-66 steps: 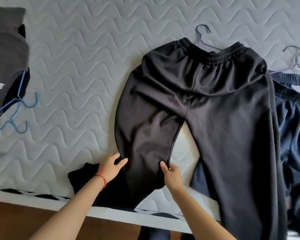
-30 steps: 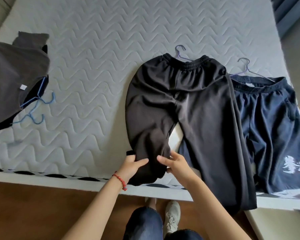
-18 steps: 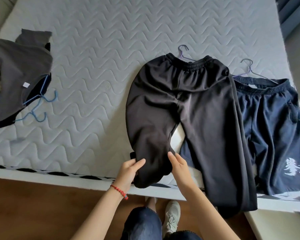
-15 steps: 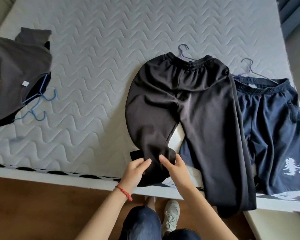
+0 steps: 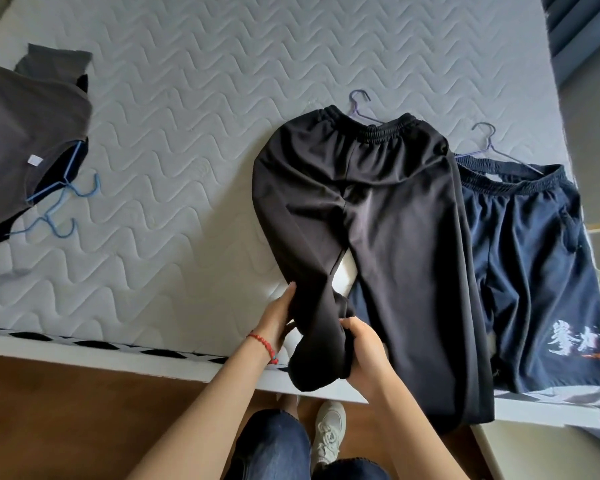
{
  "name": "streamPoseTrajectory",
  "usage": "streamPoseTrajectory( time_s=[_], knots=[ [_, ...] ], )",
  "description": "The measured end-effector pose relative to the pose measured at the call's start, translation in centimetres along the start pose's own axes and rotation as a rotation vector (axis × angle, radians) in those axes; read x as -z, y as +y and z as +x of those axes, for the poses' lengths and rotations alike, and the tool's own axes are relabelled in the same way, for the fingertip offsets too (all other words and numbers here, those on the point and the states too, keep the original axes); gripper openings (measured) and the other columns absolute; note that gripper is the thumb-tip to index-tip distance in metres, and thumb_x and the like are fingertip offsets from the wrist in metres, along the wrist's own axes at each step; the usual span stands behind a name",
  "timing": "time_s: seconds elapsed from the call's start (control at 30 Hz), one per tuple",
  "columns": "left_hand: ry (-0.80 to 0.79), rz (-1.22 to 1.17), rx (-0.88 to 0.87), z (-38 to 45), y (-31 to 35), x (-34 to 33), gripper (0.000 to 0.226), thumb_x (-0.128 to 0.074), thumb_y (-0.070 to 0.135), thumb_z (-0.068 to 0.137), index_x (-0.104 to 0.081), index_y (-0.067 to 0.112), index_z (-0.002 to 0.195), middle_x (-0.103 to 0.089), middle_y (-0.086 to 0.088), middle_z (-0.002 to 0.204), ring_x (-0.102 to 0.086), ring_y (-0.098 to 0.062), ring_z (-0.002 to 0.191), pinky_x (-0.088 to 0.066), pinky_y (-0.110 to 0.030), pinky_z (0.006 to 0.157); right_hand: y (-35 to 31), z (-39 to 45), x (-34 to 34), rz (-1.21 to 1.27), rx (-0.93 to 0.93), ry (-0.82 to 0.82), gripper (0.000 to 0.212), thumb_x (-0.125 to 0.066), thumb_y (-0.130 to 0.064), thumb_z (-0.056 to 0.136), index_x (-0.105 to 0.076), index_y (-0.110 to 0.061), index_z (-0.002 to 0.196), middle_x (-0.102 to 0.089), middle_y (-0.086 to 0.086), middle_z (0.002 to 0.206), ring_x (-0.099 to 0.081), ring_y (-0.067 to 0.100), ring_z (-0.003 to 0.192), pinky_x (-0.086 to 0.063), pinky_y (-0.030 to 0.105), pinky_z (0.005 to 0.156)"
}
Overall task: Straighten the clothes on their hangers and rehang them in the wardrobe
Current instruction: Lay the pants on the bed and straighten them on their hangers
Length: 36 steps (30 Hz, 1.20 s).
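Black trousers (image 5: 388,209) lie on the white quilted mattress (image 5: 194,98), waistband away from me, on a purple wire hanger (image 5: 359,105) whose hook pokes out above the waistband. Their left leg is bunched at the near edge. My left hand (image 5: 278,317) holds that leg's left side and my right hand (image 5: 364,355) grips its right side. Navy shorts (image 5: 534,258) with white lettering lie to the right on a second wire hanger (image 5: 487,140), partly under the trousers.
A grey garment (image 5: 21,133) over a dark one lies at the far left with blue hangers (image 5: 63,209) beside it. The mattress edge (image 5: 118,351) runs along the front above a wooden floor. My jeans and a white shoe (image 5: 329,431) show below.
Both hands have gathered the trousers' left leg and pulled it toward the near edge, bunching the lower leg. The small black piece beside that leg is no longer visible.
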<state>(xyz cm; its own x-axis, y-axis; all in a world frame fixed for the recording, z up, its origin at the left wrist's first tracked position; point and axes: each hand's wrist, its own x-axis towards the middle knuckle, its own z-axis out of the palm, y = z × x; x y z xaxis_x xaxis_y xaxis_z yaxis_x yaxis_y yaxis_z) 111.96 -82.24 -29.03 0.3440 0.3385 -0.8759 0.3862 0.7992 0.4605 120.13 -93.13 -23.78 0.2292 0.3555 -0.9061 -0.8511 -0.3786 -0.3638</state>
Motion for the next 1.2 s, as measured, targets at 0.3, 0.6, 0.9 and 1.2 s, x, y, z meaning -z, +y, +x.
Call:
streamPoseTrajectory(
  time_s=[0.3, 0.6, 0.9, 1.2],
  knots=[
    [0.067, -0.030, -0.205, -1.1, 1.1, -0.4, 0.014, -0.052, 0.017, 0.092, -0.064, 0.010, 0.089, -0.063, -0.014, 0.104, -0.059, -0.030, 0.105, -0.049, -0.037, 0.091, -0.9, -0.2, 1.0, -0.091, 0.137, -0.017, 0.017, -0.058, -0.023, 0.089, -0.065, -0.013, 0.100, -0.072, 0.011, 0.095, -0.068, 0.027, 0.091, -0.054, 0.038, 0.080],
    [0.240, -0.404, -0.351, -3.6, 1.3, 4.4, 0.015, -0.047, 0.004, 0.088, -0.059, 0.004, 0.079, -0.059, -0.013, 0.088, -0.053, -0.028, 0.092, -0.044, -0.032, 0.076, -0.3, -0.1, 2.5, -0.397, 0.437, 0.336, 0.034, -0.059, -0.023, 0.086, -0.052, 0.010, 0.078, -0.047, 0.014, 0.067, -0.043, 0.017, 0.067, -0.035, 0.030, 0.061],
    [-0.035, -0.580, -0.301, -4.8, 1.9, 5.7, 0.038, -0.035, 0.017, 0.090, -0.074, 0.016, 0.086, -0.072, -0.003, 0.090, -0.064, -0.019, 0.090, -0.056, -0.026, 0.075, 0.5, 0.0, 1.8, -0.297, 0.338, 0.219, 0.026, -0.059, -0.022, 0.088, -0.052, -0.004, 0.070, -0.047, 0.005, 0.066, -0.041, 0.018, 0.064, -0.034, 0.026, 0.058],
    [-0.078, -0.438, -0.097, -5.4, 0.6, 6.3, 0.030, -0.051, 0.035, 0.088, -0.066, 0.020, 0.109, -0.068, -0.005, 0.112, -0.063, -0.026, 0.105, -0.051, -0.042, 0.086, 1.8, 0.1, 2.2, 0.097, -0.159, 0.048, 0.029, -0.054, -0.024, 0.091, -0.062, -0.005, 0.112, -0.069, 0.012, 0.104, -0.064, 0.026, 0.091, -0.049, 0.033, 0.070]
  ],
)
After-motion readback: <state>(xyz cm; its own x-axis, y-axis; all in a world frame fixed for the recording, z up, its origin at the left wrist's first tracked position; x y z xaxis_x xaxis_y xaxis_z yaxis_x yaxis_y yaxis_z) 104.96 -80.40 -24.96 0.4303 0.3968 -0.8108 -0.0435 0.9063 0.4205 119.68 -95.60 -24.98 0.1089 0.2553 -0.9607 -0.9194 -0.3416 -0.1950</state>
